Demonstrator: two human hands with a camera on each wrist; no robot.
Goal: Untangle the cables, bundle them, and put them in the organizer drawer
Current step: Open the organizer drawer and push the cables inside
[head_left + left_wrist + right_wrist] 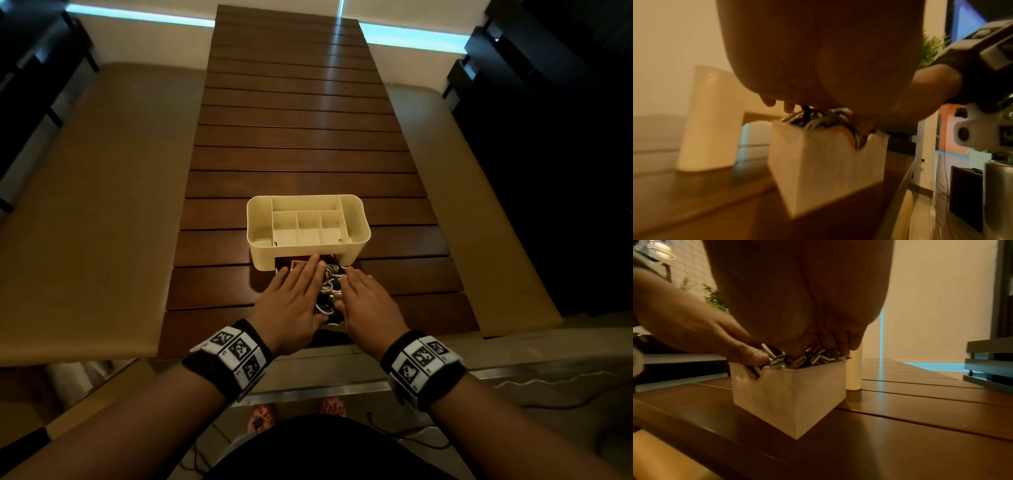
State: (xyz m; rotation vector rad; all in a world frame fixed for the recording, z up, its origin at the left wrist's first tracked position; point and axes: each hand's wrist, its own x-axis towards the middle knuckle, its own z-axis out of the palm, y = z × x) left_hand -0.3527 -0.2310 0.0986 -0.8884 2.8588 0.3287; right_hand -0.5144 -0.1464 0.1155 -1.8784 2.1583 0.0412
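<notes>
Cables: a heap of black and white cords with metal plugs (329, 289), lying in the pulled-out drawer and rising above its rim; also seen in the right-wrist view (797, 361).
Drawer: small cream plastic drawer with a scooped finger notch in its front wall (789, 395), drawn out toward the person from the foot of the organizer, resting on the table; front corner visible in the left-wrist view (818, 164).
Organizer: cream plastic box with rounded corners and a divided top tray (359, 219), standing just behind the drawer.
Left hand: (291, 301) flat, palm down, fingers straight and close together, pressing on the left side of the cable heap.
Right hand: (368, 303) flat, palm down, fingers extended, resting on the right side of the heap; fingertips (842, 344) touch the plugs at the drawer's far end.
Table: dark brown slatted wooden top (301, 137), carrying organizer and drawer near its close end.
Wristbands: black bands with black-and-white square markers (236, 349), one on each wrist.
</notes>
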